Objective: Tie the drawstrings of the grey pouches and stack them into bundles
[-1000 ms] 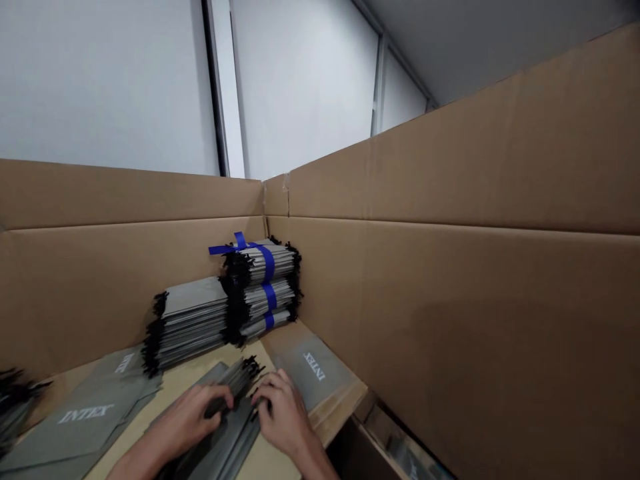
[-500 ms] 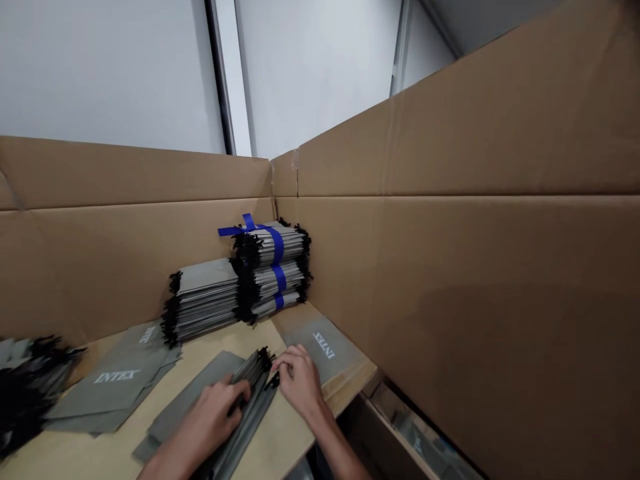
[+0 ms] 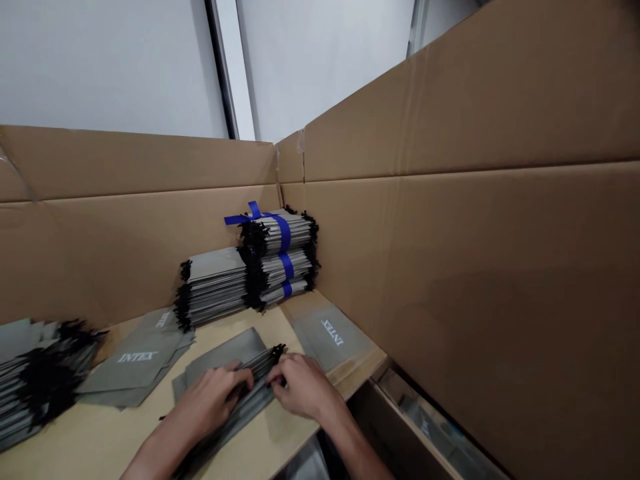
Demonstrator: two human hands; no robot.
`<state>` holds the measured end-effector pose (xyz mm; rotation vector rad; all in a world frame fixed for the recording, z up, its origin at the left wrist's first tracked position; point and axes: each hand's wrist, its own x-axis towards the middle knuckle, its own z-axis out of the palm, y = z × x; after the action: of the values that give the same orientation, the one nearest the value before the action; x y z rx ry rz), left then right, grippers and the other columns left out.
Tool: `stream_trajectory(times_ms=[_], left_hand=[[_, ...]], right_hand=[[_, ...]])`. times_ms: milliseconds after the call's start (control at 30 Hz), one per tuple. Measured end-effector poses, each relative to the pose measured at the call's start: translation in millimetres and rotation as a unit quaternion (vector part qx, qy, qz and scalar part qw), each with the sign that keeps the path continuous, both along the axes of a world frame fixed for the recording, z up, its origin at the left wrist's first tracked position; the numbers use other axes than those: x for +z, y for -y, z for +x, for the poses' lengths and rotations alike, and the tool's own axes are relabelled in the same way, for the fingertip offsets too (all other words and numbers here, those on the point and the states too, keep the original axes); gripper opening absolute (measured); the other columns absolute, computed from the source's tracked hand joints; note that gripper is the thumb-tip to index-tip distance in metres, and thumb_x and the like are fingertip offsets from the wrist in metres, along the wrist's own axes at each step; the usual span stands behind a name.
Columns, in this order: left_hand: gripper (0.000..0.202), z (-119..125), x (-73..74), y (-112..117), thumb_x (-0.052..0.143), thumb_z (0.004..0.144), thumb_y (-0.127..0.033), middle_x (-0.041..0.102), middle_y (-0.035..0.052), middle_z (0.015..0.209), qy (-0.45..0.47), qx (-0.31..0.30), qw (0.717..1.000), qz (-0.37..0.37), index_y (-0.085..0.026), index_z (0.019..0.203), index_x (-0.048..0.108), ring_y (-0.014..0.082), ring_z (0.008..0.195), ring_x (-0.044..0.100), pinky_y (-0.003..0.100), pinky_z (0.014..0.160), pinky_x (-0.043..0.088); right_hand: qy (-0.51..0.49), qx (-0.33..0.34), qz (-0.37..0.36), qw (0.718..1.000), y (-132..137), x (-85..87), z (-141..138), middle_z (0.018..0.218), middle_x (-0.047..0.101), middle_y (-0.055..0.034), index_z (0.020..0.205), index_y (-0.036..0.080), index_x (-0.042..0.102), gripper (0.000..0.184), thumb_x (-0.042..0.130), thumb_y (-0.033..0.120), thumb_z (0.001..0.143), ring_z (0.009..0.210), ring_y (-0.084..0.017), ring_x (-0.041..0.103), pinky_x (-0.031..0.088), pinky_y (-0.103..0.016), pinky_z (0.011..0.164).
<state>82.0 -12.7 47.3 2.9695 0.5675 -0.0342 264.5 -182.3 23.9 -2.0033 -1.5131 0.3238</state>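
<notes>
Both my hands are low in the head view, on a slim stack of grey flat bags with a black fringed end. My left hand presses over the stack's near side, and my right hand grips beside the black end. A wider grey sheet lies under the stack. Nearest my right hand, a loose grey sheet printed INTEX lies flat. Farther off stand blue-strapped bundles and an unstrapped stack.
Tall cardboard walls rise behind and right of the plywood table. More INTEX sheets lie left, beside a blurred pile of bags. Past the table's right edge, a cardboard box sits lower.
The view has tilted and shifted, bringing more of the left pile in. My hands have moved closer together, and the stack between them now angles more to the right.
</notes>
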Motion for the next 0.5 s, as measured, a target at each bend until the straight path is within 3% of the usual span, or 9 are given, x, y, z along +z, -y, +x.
stream_trajectory(times_ms=[267,500], left_hand=[[0.045,-10,21.9,5,0.046,0.105,-0.011,0.079,0.0062,0.122,0.015,0.013,0.999,0.038,-0.034,0.121,0.08,0.0267,0.095,0.082,0.031,0.078,0.051],[0.043,-5,2.8,16,0.047,0.101,-0.006,0.078,0.0064,0.118,-0.022,0.002,0.999,0.039,-0.032,0.119,0.077,0.0292,0.101,0.082,0.033,0.079,0.05]], right_hand=[[-0.007,-0.059,0.033,0.998,12,19.7,21,0.119,0.089,-0.0034,0.116,0.03,0.089,0.032,0.065,0.016,0.101,0.112,-0.024,0.083,0.053,-0.026,0.092],[-0.008,-0.084,0.044,0.995,21,24.4,34,0.118,0.09,-0.0039,0.117,0.027,0.089,0.029,0.066,0.018,0.103,0.105,-0.023,0.083,0.052,-0.026,0.087]])
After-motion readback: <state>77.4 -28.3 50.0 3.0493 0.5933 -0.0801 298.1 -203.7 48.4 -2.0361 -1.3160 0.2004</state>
